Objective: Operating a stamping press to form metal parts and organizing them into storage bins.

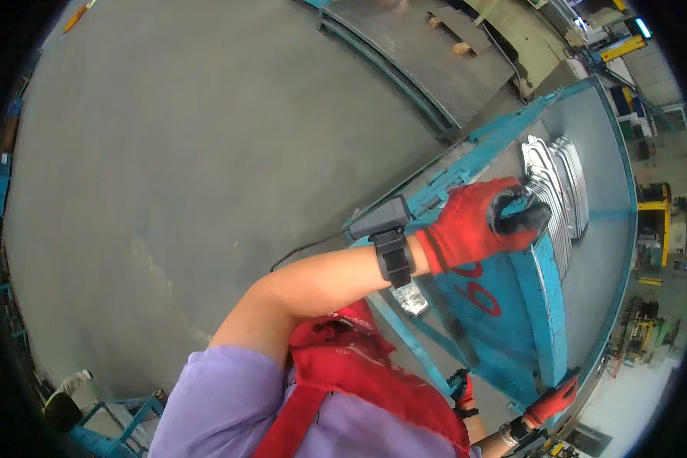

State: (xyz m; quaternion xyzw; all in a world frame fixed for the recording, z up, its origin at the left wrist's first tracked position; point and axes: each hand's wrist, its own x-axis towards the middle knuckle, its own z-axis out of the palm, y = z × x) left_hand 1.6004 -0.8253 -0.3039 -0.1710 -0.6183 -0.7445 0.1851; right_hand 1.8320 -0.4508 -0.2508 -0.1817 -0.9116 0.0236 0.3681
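Observation:
My left hand (496, 220), in a red glove with dark fingertips, is closed over the upper end of a blue metal panel (538, 298) on a large blue bin. Just beyond its fingers, stacked silver metal parts (555, 187) stand close together inside the bin. At the panel's lower end, my right hand (555, 399), also red-gloved, appears curled over the edge; its fingertips are partly hidden. Another red-and-black gloved hand (463, 388) shows beside the bin's lower frame, seemingly a co-worker's.
The bin's far rim (632, 221) curves along the right. A low metal platform (427, 53) with a flat plate on it stands at the top. Grey floor (168, 153) spreads to the left. A blue frame (118, 427) stands at the lower left.

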